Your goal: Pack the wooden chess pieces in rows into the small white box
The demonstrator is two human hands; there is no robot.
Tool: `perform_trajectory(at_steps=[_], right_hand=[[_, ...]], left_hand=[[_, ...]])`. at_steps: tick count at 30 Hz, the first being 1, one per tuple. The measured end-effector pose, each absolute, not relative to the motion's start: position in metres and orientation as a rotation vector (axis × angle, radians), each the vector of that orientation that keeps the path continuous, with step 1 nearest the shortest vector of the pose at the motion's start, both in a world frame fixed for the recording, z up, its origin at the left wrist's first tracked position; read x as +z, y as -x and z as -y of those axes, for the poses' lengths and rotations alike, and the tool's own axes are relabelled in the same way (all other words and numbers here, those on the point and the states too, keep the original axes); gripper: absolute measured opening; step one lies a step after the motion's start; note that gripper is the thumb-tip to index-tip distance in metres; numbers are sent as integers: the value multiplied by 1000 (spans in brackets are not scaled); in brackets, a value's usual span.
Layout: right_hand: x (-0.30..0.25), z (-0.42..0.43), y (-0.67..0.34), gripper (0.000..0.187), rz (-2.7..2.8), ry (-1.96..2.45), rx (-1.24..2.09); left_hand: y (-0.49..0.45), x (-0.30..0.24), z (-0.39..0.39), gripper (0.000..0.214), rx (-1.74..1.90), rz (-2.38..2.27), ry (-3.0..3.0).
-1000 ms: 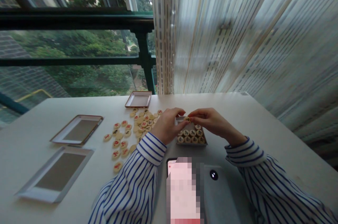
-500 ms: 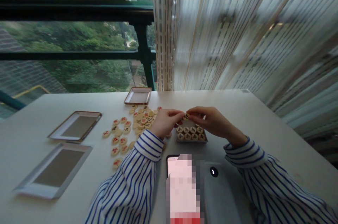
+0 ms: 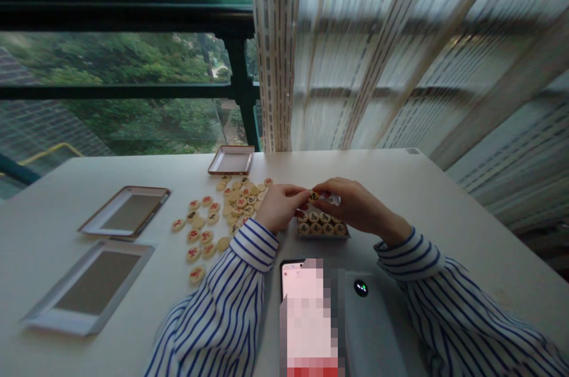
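Between my two hands is a round xiangqi piece [image 3: 314, 196] with a dark character on its face. My left hand [image 3: 281, 206] pinches it from the left with thumb and forefinger. The fingertips of my right hand [image 3: 353, 205] close on it from the right. Just below the hands sits a small open box [image 3: 323, 237], where boxed xiangqi pieces [image 3: 328, 228] with black characters lie in rows. The back of the box is partly hidden by my hands. Loose xiangqi pieces [image 3: 241, 202], red and black, some face down, are scattered left of my left hand.
On the left of the white table [image 3: 133, 318] lie a brown-rimmed tray [image 3: 86, 227] and a grey-edged tray [image 3: 40, 322]. A smaller tray [image 3: 231, 173] stands at the back. A phone [image 3: 306, 318], partly blurred out, and a pale device [image 3: 371, 329] lie in front of me.
My right-hand fingers have shifted slightly around the piece, whose face is tilted differently. Both hands stay above the box. The camera view has moved a little.
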State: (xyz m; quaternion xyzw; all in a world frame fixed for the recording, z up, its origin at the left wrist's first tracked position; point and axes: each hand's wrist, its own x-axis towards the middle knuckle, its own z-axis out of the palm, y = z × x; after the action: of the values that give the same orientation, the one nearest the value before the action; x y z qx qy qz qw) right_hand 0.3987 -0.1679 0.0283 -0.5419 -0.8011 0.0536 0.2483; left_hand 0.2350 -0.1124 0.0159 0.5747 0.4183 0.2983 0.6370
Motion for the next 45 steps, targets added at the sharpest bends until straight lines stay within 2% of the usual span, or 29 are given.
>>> perform_trajectory(at_steps=[12,19,24,45], right_hand=[[26,167,-401,22,2270,1436,34],[26,166,-405,25,2258,1501,-12],[26,166,-407,26,2246,1552,-16],[26,163,-421,26,2227,1699,-86]], left_hand=[[-235,10,108,17,661,-965,-1472],[-224,4,99,27,663,-1240,-2075],[-225,5,102,29,469,-1317,-2367],[-232,-2,108,25,258,-1327,-2489]])
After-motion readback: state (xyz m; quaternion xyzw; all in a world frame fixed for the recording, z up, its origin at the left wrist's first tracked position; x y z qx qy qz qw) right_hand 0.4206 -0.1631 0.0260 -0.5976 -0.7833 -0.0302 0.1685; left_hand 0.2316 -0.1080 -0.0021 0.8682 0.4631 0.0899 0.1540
